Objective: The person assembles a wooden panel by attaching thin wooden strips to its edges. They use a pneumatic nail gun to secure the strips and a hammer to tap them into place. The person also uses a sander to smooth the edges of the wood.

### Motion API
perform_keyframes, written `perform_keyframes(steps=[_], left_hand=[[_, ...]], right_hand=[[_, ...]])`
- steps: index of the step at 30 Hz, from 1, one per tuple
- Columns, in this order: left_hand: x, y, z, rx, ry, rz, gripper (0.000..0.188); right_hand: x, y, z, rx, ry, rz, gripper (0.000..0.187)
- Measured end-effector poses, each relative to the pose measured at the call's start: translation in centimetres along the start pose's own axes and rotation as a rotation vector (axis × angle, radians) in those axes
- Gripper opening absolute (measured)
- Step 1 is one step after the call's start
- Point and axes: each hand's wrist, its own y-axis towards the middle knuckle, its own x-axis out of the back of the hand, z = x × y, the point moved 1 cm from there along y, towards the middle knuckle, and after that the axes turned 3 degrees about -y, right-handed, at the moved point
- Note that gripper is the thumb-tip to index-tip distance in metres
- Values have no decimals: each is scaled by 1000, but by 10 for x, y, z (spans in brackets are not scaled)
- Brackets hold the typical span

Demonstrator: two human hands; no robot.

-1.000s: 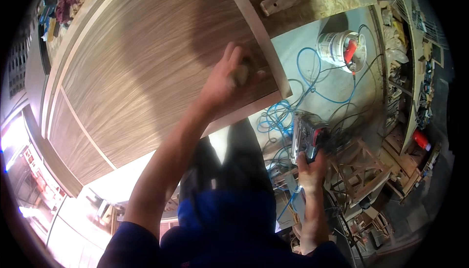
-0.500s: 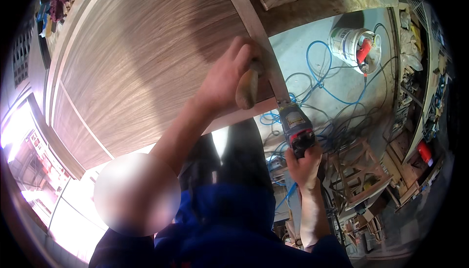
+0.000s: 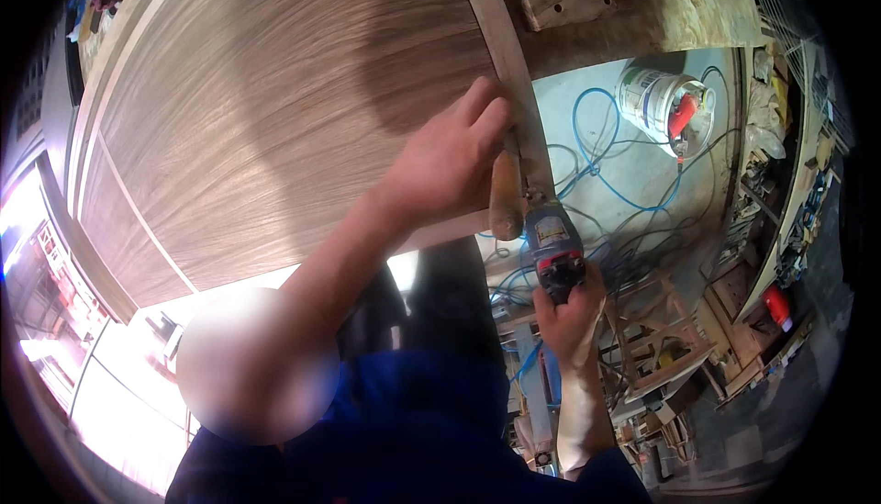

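My left hand (image 3: 454, 160) is closed near the right edge of a large wood-grained panel (image 3: 275, 118). It grips a tool with a worn wooden handle (image 3: 506, 199), which points back toward me; the working end is hidden by my fingers. At the panel's near right corner, my right hand (image 3: 571, 316) is wrapped round the rear of a dark grey and red power tool (image 3: 555, 238). The front of this power tool meets the panel's edge strip (image 3: 509, 54), close beside the wooden handle. What its tip looks like cannot be made out.
On the floor to the right stands a white bucket (image 3: 647, 105) holding a red-bodied tool. Blue and dark hoses (image 3: 633, 201) lie tangled near it. A wooden frame (image 3: 665, 348) and scrap wood stand at the lower right. A brown board with a holed wood block (image 3: 574, 8) lies beyond.
My left hand has moved right with the wooden-handled tool, bringing the handle right beside the power tool. My right hand keeps its grip. The whole view has shifted slightly.
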Motion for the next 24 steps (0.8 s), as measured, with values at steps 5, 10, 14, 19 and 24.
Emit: perform_keyframes(steps=[5, 10, 14, 19, 24], left_hand=[[-1, 4, -2, -84, 126, -55, 44], [4, 2, -36, -115, 130, -121, 29], [6, -80, -32, -28, 65, -232, 39], [40, -257, -41, 210, -199, -332, 42], [81, -451, -6, 278, -223, -529, 45]], right_hand=[[-1, -19, 0, -43, 50, -58, 31], [2, -50, 5, -161, 64, -59, 28], [-1, -65, 17, -111, -44, -13, 26], [-28, -78, 72, -84, 54, 53, 46], [-108, -114, 153, -185, 122, 101, 36]])
